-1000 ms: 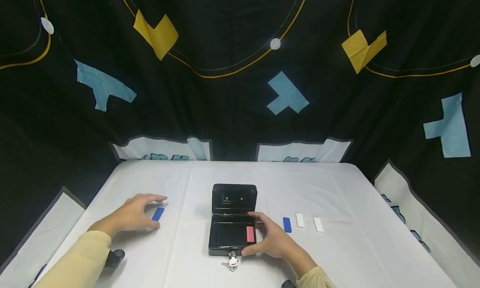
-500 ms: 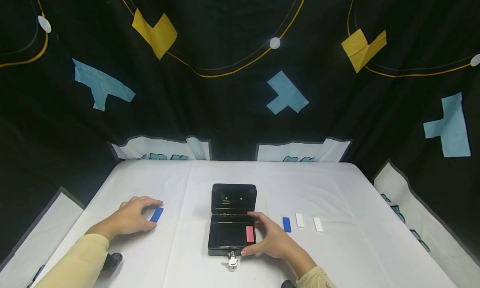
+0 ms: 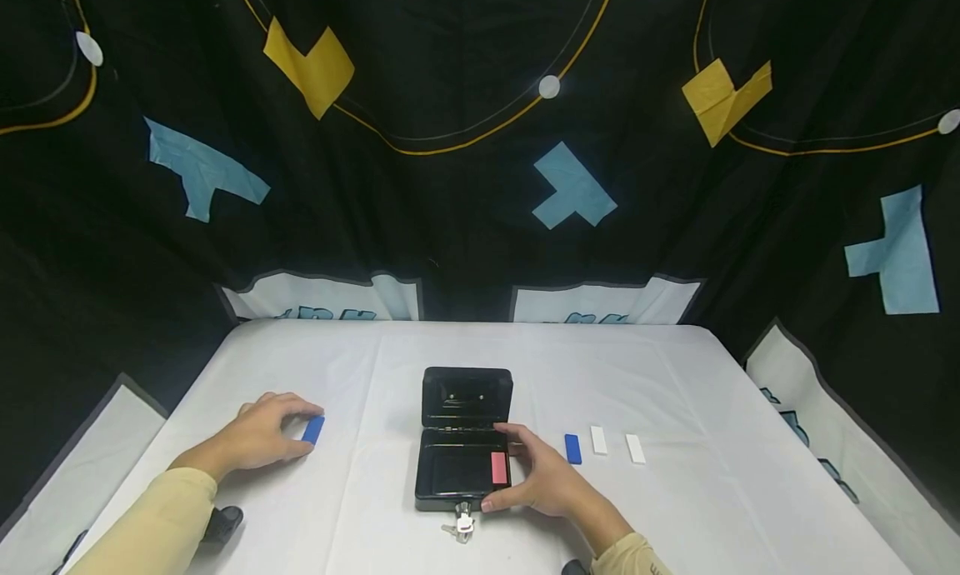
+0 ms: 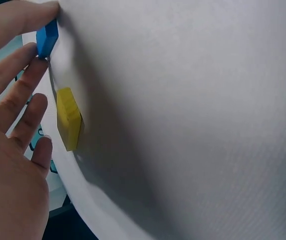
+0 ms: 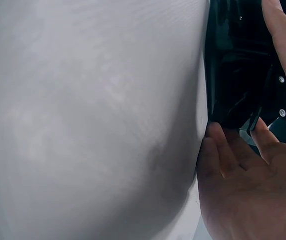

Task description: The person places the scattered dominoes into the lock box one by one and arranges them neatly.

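My left hand [image 3: 258,435] pinches a small blue block [image 3: 313,430] by its ends on the left of the table, thumb at one end and fingers at the other. Below that block in the left wrist view lies a yellow block [image 4: 69,119], which the hand hides from the head view. At mid-table stands a black metal cash box [image 3: 452,468] with its lid [image 3: 467,397] raised. A pink block [image 3: 498,467] lies inside along its right wall. My right hand [image 3: 547,479] grips the box's right side, thumb at the front corner and fingers toward the hinge.
Keys [image 3: 463,525] hang from the lock at the box's front. To the right of my right hand lie another blue block [image 3: 573,449] and two white blocks, one nearer [image 3: 598,440] and one farther right [image 3: 635,449]. A dark curtain [image 3: 450,225] hangs behind the white table [image 3: 675,508].
The fingers and thumb of my left hand have closed in on the blue block, with the hand shifting slightly left. My right hand stays at the cash box.
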A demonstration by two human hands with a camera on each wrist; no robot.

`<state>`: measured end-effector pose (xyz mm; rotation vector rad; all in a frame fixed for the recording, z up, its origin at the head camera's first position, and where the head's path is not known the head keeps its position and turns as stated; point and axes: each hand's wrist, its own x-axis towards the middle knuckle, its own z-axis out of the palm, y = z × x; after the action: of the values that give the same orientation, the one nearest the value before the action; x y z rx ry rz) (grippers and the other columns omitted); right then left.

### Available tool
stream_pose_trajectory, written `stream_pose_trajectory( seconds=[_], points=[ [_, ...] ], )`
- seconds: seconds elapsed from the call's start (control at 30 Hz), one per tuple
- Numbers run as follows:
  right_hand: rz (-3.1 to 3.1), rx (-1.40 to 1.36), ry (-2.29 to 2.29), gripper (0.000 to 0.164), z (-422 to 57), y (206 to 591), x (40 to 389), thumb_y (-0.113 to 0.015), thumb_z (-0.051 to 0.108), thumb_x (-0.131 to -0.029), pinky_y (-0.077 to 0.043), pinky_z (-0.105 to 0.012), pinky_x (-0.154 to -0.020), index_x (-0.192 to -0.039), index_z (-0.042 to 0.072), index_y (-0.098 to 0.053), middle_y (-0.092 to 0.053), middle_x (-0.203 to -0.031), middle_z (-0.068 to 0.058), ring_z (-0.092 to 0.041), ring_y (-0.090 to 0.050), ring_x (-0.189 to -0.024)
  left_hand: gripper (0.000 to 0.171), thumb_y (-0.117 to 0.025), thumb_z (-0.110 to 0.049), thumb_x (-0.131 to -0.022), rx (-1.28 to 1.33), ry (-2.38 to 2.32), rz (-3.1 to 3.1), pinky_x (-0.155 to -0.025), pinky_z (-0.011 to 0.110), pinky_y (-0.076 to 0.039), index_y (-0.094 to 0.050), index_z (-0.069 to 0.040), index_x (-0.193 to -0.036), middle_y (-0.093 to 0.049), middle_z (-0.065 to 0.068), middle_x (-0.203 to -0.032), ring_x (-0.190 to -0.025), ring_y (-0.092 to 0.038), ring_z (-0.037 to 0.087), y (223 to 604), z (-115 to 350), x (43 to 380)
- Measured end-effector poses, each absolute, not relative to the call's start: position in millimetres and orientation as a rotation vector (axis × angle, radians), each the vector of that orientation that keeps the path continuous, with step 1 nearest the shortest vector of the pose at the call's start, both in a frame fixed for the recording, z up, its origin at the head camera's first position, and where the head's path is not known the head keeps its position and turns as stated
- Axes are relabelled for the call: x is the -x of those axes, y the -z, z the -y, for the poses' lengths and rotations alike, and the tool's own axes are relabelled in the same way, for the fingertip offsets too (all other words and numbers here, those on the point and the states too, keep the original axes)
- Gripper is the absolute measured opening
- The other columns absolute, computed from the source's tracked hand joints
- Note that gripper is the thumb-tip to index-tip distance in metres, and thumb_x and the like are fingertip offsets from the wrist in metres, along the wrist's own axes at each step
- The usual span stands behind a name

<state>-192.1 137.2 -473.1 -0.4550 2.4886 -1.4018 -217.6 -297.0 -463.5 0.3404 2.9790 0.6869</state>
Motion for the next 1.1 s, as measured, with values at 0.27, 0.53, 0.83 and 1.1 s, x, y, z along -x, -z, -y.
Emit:
stream_pose_trajectory(
  seconds=[0.27, 0.53, 0.83, 1.1],
  points=[
    [-2.493, 0.462, 1.398, 0.108, -137, 472, 192, -0.1, 0.027, -0.057, -0.025, -0.066, -0.11, -0.149, 0.014, -0.045, -0.062, -0.132, -0.012, -0.036, -0.053, -0.127, 0.049, -0.089, -0.033, -0.073, -0.33, -0.756, -3.001, -0.098, 0.064, -0.038, -0.073, -0.014, -0.115, -0.066, 0.01, -0.12, -0.118, -0.051, 0.038, 464, 296, 218],
    [-2.493, 0.467, 1.404, 0.107, -137, 473, 192, -0.1, 0.027, -0.057, -0.026, -0.065, -0.111, -0.149, 0.014, -0.045, -0.061, -0.133, -0.011, -0.034, -0.054, -0.127, 0.049, -0.091, -0.037, -0.07, -0.344, -0.796, -3.012, -0.092, 0.061, -0.043, -0.072, -0.017, -0.11, -0.066, 0.003, -0.111, -0.111, -0.052, 0.034, 461, 292, 217],
    [-2.516, 0.458, 1.37, 0.108, -139, 472, 191, -0.1, 0.03, -0.058, -0.029, -0.066, -0.109, -0.149, 0.016, -0.044, -0.06, -0.134, -0.012, -0.036, -0.053, -0.127, 0.047, -0.091, -0.036, -0.071, -0.42, -0.925, -3.006, -0.091, 0.056, -0.046, -0.072, -0.018, -0.11, -0.062, -0.002, -0.107, -0.107, -0.055, 0.028, 462, 272, 218],
    [-2.504, 0.439, 1.377, 0.108, -138, 472, 192, -0.1, 0.029, -0.057, -0.027, -0.068, -0.109, -0.149, 0.017, -0.044, -0.06, -0.135, -0.013, -0.037, -0.052, -0.129, 0.044, -0.09, -0.031, -0.072, -0.545, -1.043, -3.003, -0.086, 0.046, -0.049, -0.071, -0.019, -0.109, -0.062, -0.007, -0.105, -0.103, -0.055, 0.022, 457, 234, 218]
  ],
)
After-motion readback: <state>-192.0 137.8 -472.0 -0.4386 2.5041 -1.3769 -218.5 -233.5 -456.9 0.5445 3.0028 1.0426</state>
